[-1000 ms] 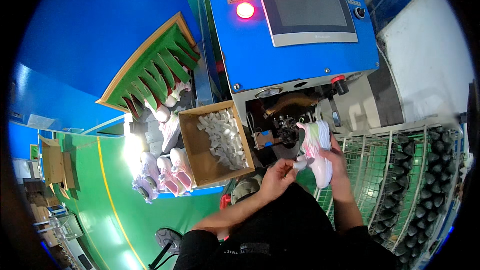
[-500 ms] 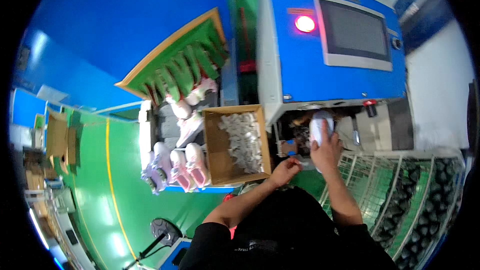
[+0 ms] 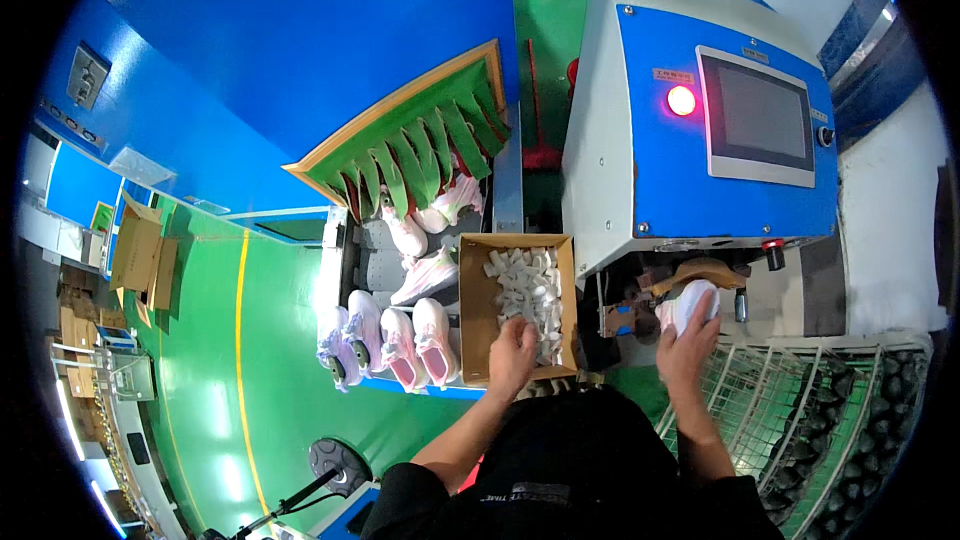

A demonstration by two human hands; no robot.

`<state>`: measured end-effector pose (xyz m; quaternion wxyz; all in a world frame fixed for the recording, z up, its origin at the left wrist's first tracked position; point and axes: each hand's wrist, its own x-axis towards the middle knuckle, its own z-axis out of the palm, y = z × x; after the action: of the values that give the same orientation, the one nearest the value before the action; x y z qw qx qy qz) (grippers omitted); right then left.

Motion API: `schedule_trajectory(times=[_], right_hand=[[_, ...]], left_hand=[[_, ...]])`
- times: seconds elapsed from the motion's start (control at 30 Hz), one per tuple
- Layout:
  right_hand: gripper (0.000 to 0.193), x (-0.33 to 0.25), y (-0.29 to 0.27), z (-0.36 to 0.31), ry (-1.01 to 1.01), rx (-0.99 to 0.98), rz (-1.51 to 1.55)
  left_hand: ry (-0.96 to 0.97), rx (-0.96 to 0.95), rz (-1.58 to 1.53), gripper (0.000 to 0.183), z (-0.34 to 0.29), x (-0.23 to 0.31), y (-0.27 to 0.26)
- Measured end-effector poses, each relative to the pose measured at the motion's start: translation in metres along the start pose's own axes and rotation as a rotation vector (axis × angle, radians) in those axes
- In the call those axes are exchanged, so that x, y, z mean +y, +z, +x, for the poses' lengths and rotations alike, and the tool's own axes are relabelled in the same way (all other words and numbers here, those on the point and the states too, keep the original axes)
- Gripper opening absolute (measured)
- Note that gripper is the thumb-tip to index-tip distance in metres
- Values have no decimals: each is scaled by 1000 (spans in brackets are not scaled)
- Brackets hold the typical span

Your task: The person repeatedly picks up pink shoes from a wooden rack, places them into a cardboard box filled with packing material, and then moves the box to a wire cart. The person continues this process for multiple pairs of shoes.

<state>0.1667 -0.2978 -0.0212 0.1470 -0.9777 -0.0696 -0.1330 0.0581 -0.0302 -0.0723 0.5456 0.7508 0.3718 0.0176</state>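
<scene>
On the right, my right hand (image 3: 685,348) is wrapped around a pale shoe (image 3: 695,306), its whitish sole upward and a pink side showing at the left. The shoe is under the front of the blue machine, by a curved tan part (image 3: 705,272). My left hand (image 3: 513,348) is over the near part of an open cardboard box (image 3: 478,325), its fingers curled together. Small white pieces (image 3: 530,285) fill much of that box. Whatever the left fingers hold, if anything, is hidden.
Pink and lilac shoes (image 3: 415,340) stand on a dark conveyor (image 3: 375,270) left of the box, below green hanging strips (image 3: 430,155). The blue machine (image 3: 660,180) has a lit red lamp (image 3: 681,100) and a screen. A wire rack (image 3: 740,390) with dark lumpy objects stands at lower right.
My left hand has moved left, from beside the shoe to over the cardboard box. My right hand still holds the shoe, now tilted differently. The whole view has shifted.
</scene>
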Motion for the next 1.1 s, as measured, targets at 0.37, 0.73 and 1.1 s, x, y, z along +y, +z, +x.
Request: schedule_trajectory(times=[0.37, 0.73, 1.1], right_hand=[[67, 18, -90, -120, -204, -334, 79], [64, 8, 15, -46, 868, -249, 1907], [72, 101, -90, -194, 1010, 141, 1767]], left_hand=[[-665, -1560, -676, 77, -41, 3, 112], [56, -1050, 250, 64, -41, -23, 43], [440, -1094, 370, 61, -104, 73, 15]])
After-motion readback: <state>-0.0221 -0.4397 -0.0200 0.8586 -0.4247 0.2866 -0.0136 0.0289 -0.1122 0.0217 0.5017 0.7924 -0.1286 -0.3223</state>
